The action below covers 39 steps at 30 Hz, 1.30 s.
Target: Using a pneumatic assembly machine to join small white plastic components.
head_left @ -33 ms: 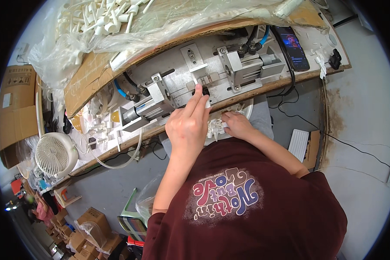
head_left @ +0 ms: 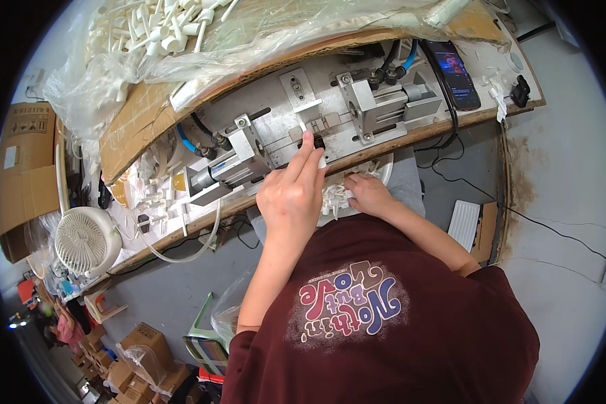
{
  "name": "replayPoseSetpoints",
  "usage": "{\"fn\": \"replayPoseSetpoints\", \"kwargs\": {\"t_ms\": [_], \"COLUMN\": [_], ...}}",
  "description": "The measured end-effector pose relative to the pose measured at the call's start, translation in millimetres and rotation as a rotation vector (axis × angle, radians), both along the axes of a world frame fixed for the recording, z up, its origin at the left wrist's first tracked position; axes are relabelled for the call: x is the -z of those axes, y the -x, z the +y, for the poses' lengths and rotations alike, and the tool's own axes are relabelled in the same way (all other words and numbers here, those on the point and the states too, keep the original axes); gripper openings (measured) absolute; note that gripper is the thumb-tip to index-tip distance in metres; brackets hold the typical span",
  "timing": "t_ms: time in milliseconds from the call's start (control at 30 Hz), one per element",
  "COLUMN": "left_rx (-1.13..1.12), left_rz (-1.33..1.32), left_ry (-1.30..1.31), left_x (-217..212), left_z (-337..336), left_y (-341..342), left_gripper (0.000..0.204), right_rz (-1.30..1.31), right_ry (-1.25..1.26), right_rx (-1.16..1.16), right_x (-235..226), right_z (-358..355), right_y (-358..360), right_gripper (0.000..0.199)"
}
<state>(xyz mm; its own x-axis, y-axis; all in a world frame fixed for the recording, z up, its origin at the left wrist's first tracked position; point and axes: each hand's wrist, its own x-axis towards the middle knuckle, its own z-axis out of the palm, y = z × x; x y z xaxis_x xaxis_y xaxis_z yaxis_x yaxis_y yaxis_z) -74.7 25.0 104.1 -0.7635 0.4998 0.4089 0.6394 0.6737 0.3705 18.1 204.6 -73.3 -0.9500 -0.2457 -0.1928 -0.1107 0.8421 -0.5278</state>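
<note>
My left hand (head_left: 289, 195) reaches up to the metal fixture (head_left: 323, 124) in the middle of the bench, its index fingertip at the near side of the fixture. A white plastic piece (head_left: 323, 162) shows beside its closed fingers, mostly hidden by them. Lower and to the right, my right hand (head_left: 369, 194) has its bent fingers among small white plastic parts (head_left: 334, 199) in a white tray (head_left: 386, 170) at my lap. What its fingertips pinch is too small to make out. Two air cylinders, one on the left (head_left: 229, 168) and one on the right (head_left: 384, 108), flank the fixture.
Cardboard (head_left: 138, 131) and a plastic bag of white stick-like parts (head_left: 168, 30) overhang the bench's back. A phone (head_left: 454, 77) lies at right beside black cables. At left are a white fan (head_left: 86, 240) and a clear hose (head_left: 205, 249). Cardboard boxes (head_left: 145, 343) stand at lower left.
</note>
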Motion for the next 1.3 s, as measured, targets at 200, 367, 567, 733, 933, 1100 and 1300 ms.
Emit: {"fn": "replayPoseSetpoints", "kwargs": {"t_ms": [200,367,567,733,933,1100,1300], "left_rx": [0.024,0.024,0.034,0.108,0.328,0.269,0.224], "left_rz": [0.013,-0.001,-0.057,-0.293,-0.72,-0.896,-0.63], "left_ry": [-0.017,-0.032,-0.076,-0.14,-0.05,0.052,0.063], "left_x": [0.9,1.7,-0.1,-19.7,-6.4,50.3,78.9], "left_z": [-0.4,-1.1,-2.5,-15.3,-32.6,-33.8,-36.1], "left_y": [1.5,1.9,1.6,-10.5,-28.8,-30.4,-35.8], "left_gripper": [0.024,0.023,0.024,0.028,0.027,0.025,0.043], "right_rz": [0.006,0.019,0.003,0.035,-0.016,0.1,0.521], "right_ry": [-0.015,-0.008,-0.018,-0.015,0.023,0.034,0.179], "right_rx": [0.007,0.017,0.034,0.052,0.086,0.044,0.125], "right_x": [7.0,13.1,8.0,12.4,-1.9,-7.0,-48.3], "right_z": [-1.2,0.0,0.4,4.7,9.6,13.1,29.6], "right_y": [-1.9,-3.6,-4.4,-8.8,-14.5,-19.0,-24.4], "right_gripper": [0.043,0.044,0.046,0.046,0.049,0.037,0.014]}}
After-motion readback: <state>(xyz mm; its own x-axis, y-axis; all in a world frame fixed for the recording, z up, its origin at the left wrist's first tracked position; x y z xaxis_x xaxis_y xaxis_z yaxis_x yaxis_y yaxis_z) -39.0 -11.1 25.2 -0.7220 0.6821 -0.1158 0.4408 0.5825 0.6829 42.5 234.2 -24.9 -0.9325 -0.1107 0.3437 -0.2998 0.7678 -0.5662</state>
